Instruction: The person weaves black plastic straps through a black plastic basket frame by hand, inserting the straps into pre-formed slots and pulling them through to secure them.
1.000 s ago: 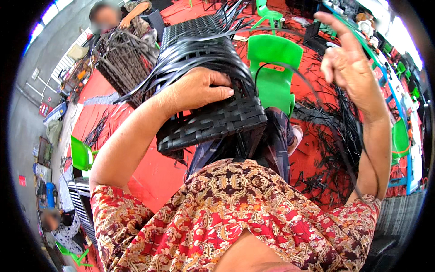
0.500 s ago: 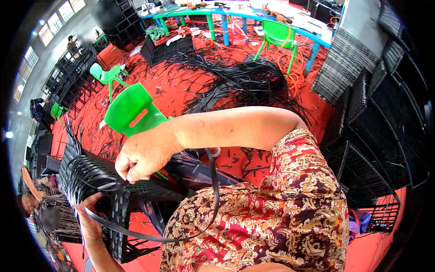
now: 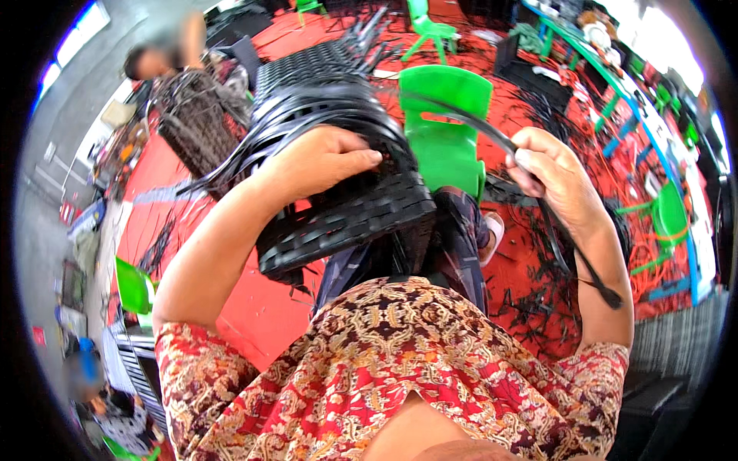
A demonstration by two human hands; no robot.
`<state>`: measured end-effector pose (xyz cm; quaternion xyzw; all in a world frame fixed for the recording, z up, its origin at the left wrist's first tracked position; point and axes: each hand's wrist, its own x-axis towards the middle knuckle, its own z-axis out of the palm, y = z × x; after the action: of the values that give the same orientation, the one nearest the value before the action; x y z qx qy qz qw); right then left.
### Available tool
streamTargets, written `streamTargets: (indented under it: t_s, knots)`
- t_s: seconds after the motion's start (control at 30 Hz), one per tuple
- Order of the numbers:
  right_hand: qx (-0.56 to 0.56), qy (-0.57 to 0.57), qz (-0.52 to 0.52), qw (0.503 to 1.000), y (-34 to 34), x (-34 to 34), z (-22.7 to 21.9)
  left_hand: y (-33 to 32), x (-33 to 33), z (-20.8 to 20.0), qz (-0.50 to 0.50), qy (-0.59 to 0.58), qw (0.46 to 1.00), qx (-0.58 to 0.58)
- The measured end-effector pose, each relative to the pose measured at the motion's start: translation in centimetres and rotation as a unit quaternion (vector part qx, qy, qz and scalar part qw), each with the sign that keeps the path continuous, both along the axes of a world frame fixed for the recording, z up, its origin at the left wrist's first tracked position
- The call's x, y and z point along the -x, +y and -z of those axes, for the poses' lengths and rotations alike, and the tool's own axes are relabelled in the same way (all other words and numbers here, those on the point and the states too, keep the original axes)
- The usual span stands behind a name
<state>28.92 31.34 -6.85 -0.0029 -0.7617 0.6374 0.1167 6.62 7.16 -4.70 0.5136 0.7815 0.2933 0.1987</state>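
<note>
A black woven piece of furniture [image 3: 346, 230], made of flat plastic strips over a frame, rests at my lap with its corner toward me. Many loose black strips [image 3: 327, 104] loop over its top. My left hand [image 3: 315, 161] lies on the near part of the weave, thumb pointing right and the other fingers curled and partly hidden against it. Off to the right, my right hand [image 3: 550, 165] pinches a black strip [image 3: 480, 127] that arcs up from the weave, slightly blurred. Below that hand, a dark length with a thick end [image 3: 607, 296] hangs across my forearm.
A green plastic chair [image 3: 446, 115] stands just beyond the woven piece. Strip offcuts litter the red floor covering [image 3: 515, 261]. A long green and blue table [image 3: 615, 84] runs along the right. Another person [image 3: 150, 65] is at the upper left beside a brown woven piece [image 3: 196, 123].
The view has turned toward the left. My right hand has moved off the weave to the right, drawing the looped strip out. My left hand now lies on top of the woven piece.
</note>
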Motion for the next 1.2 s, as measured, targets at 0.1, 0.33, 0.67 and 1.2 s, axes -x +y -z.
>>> streamTargets:
  t_s: [0.1, 0.33, 0.67, 1.2]
  knots:
    - [0.054, 0.037, -0.018, 0.998, -2.0, 0.7, -1.4, -0.3, 1.6, 1.5, 0.133, 0.088, 0.987, 0.015]
    - [0.020, -0.013, 0.007, 1.000, 0.6, 0.1, -0.5, 0.0, 1.9, 2.4, 0.137, -0.041, 0.990, -0.009]
    - [0.034, 0.055, -0.018, 0.998, 1.3, -2.5, 0.4, 0.9, 1.7, 1.8, 0.007, -0.322, 0.946, -0.036]
    - [-0.231, -0.051, -0.176, 0.956, -8.5, 5.3, -10.6, 1.8, 2.0, 2.6, 0.081, -0.125, 0.988, 0.033]
